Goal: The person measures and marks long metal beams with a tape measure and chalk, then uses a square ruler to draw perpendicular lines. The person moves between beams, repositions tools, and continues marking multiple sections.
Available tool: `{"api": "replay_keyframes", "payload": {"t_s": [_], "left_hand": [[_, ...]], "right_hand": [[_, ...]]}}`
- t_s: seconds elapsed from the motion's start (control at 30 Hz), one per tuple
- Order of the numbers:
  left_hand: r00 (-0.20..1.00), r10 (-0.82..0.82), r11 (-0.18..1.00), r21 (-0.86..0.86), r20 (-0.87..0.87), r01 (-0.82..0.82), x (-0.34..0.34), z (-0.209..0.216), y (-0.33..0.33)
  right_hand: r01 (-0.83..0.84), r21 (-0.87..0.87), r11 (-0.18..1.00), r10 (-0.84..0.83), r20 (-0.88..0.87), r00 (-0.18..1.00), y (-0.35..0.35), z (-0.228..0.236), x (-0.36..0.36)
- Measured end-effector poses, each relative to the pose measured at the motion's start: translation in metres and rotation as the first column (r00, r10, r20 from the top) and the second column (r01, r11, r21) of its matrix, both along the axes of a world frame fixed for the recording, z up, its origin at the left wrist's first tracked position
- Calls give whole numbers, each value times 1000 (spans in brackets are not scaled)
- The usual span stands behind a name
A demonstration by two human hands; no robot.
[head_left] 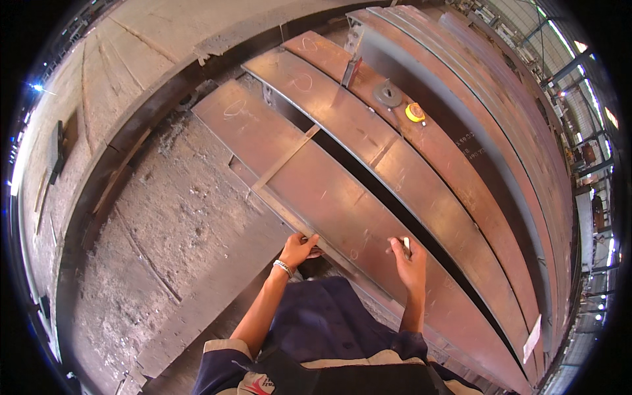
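A long rusty-brown steel plate runs from upper left to lower right in front of me. On it lies a metal L-square, one arm along the plate's near edge. My left hand, with a beaded bracelet at the wrist, grips the plate's near edge at the square's lower arm. My right hand hovers over the plate, pinching a small white piece of chalk between its fingers. Faint chalk marks show on the plate near both hands.
More long steel plates lie side by side beyond, separated by dark gaps. A round grey disc, a yellow tape measure and an upright metal tool rest on them. Rough concrete floor spreads left.
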State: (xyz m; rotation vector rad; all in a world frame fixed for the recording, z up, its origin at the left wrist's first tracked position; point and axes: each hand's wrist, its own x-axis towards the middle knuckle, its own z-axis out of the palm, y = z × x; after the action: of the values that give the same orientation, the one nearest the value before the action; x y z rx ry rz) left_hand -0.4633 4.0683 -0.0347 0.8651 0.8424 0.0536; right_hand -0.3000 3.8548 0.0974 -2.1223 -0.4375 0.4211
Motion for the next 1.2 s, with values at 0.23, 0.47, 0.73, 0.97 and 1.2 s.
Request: {"api": "replay_keyframes", "payload": {"t_s": [0.23, 0.47, 0.73, 0.97, 1.2], "left_hand": [[998, 23, 997, 67, 52, -26, -2, -16, -10], [984, -49, 998, -39, 170, 57, -12, -26, -4], [997, -41, 999, -1, 64, 41, 5, -28, 1], [982, -189, 980, 60, 25, 187, 5, -8, 11], [994, -107, 993, 56, -4, 107, 4, -19, 4]], "right_hand": [[-50, -77, 996, 49, -8, 999, 33, 1, 0], [-50, -85, 995, 46, -45, 998, 59, -2, -8], [-26, -54, 998, 26, -4, 1000, 56, -12, -24], [-4, -168, 986, -1, -31, 1000, 51, -8, -32], [20, -204, 979, -14, 31, 999, 50, 2, -38]]}}
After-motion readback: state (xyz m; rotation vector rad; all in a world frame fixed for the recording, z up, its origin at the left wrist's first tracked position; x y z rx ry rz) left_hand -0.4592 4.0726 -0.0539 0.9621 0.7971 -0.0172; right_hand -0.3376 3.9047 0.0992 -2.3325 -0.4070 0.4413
